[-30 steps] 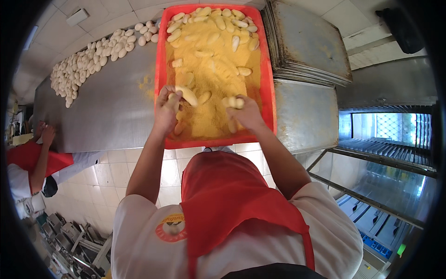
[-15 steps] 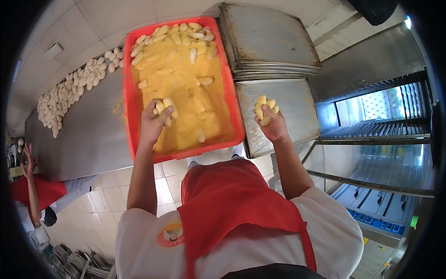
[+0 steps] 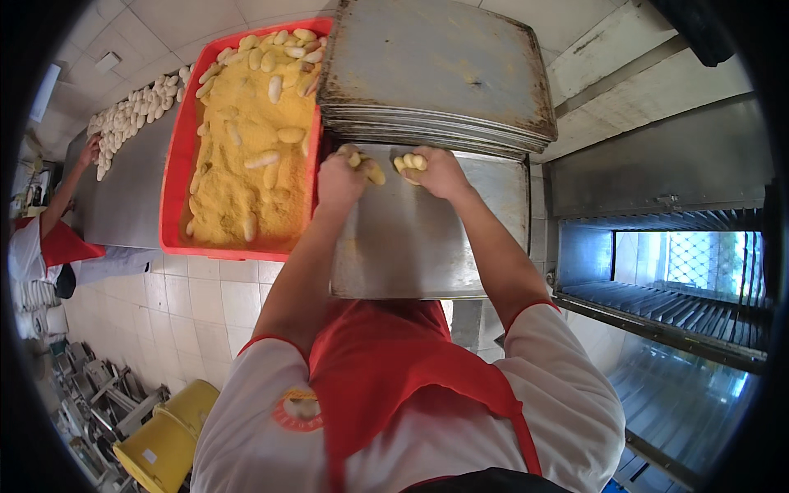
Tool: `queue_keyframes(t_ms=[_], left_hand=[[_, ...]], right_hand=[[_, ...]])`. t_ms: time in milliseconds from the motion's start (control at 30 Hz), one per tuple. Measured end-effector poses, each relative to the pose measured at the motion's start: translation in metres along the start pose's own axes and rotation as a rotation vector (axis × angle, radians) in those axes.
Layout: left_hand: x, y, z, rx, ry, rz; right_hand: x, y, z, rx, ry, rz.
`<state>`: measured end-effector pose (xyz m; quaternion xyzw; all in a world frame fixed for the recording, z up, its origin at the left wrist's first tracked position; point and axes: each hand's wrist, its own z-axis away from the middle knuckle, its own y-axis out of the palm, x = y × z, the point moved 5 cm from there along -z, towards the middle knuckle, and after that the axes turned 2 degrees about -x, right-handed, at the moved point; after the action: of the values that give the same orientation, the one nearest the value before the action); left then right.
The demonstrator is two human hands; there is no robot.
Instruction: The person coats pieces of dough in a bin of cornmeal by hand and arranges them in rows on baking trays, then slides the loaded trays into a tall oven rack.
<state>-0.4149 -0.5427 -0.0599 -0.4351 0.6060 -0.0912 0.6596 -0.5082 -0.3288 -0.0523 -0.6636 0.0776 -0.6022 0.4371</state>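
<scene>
Over the far part of a flat metal baking tray (image 3: 411, 238), both my hands are closed on oblong dough pieces dusted with yellow crumbs. My left hand (image 3: 339, 181), at the tray's far left corner, grips several yellow-coated dough pieces (image 3: 376, 173). Just right of it, my right hand (image 3: 441, 174) holds several more dough pieces (image 3: 410, 163), with their ends pointing left. Whether either hand touches the tray, I cannot tell. To the left, a red plastic tub (image 3: 171, 215) contains yellow crumbs (image 3: 238, 193) and scattered dough pieces (image 3: 274, 89), mostly along its far side.
A tall stack of worn trays (image 3: 436, 70) rises behind the tray. Pale dough pieces (image 3: 136, 111) cover the far side of a metal table (image 3: 123, 205), where a co-worker's hand (image 3: 89, 152) reaches. A metal rack cabinet (image 3: 657, 168) stands right; yellow buckets (image 3: 156, 452) are lower left.
I have turned right, so the tub now lies farther left. My left hand has gone from over the tub to the tray, near my right. The co-worker's hand has reached the pale dough.
</scene>
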Motion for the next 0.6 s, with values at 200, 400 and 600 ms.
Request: queue_keyframes(t_ms=[200,400,600], left_hand=[[-0.064,0.037,0.022,0.31,-0.341,0.783],[-0.11,0.113,0.009,0.402,0.053,-0.135],[-0.155,0.128,0.019,0.329,0.318,-0.101]], right_hand=[[-0.071,-0.061,0.041,-0.062,0.278,-0.512],[-0.11,-0.088,0.035,-0.033,0.234,-0.189],[-0.151,-0.087,0.045,-0.175,0.184,-0.176]])
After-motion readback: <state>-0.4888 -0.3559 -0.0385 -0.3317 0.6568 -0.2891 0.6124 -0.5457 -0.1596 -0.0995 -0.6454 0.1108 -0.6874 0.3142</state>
